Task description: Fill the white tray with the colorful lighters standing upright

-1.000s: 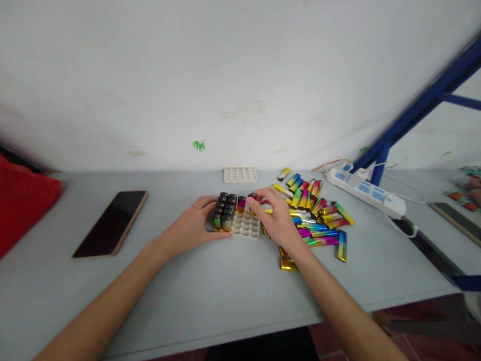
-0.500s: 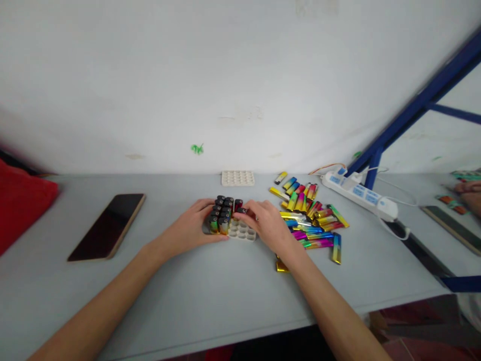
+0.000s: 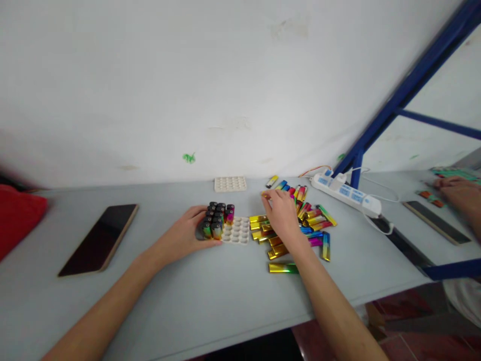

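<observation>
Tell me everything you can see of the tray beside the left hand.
The tray is off-white, perhaps moulded plastic, with a grid of rounded pockets. It lies flat on the grey table. Upright, shiny, multicoloured pieces with black tops crowd its left side and hide that part; the pockets showing on its right are bare. The left hand curls around the filled end, its thumb toward the near side; whether it touches the tray itself cannot be told.

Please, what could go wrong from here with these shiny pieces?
The left hand is curled around the left end of the nearer white tray; a bump might tilt the upright black-topped pieces. The right hand is over the loose pile, so some pieces may slide or roll.
</observation>
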